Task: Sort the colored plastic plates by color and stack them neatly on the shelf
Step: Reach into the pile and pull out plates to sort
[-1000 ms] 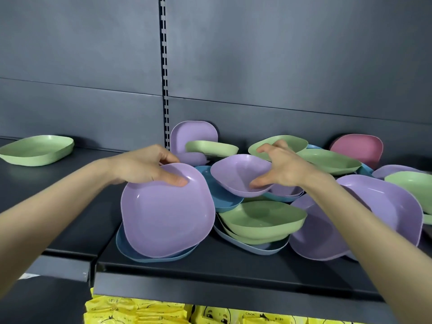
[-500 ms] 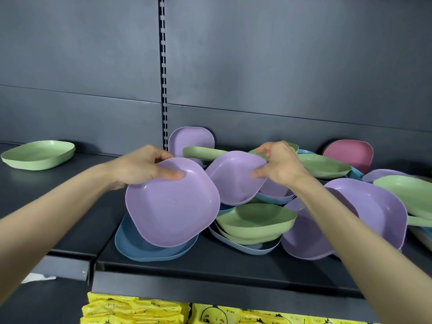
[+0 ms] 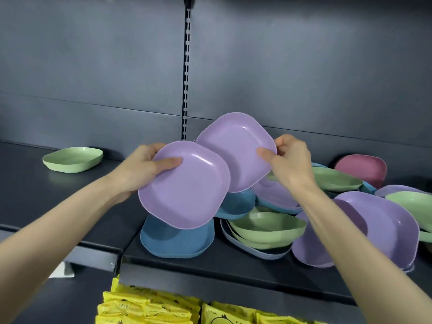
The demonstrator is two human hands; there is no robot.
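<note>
— Head view: what do the hands hold?
— The left hand (image 3: 142,170) pinches a purple plate (image 3: 187,190) at its nine o'clock rim. The right hand (image 3: 288,160) pinches a second purple plate (image 3: 236,146) at three o'clock.
— Where?
— Both are tilted above the mixed pile (image 3: 264,228) on the shelf (image 3: 210,260). A lone green plate (image 3: 73,159) lies at the pile's ten o'clock.

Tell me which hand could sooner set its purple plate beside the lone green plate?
Left, probably: the left hand and its purple plate are nearer the green plate; the right hand is farther.
</note>
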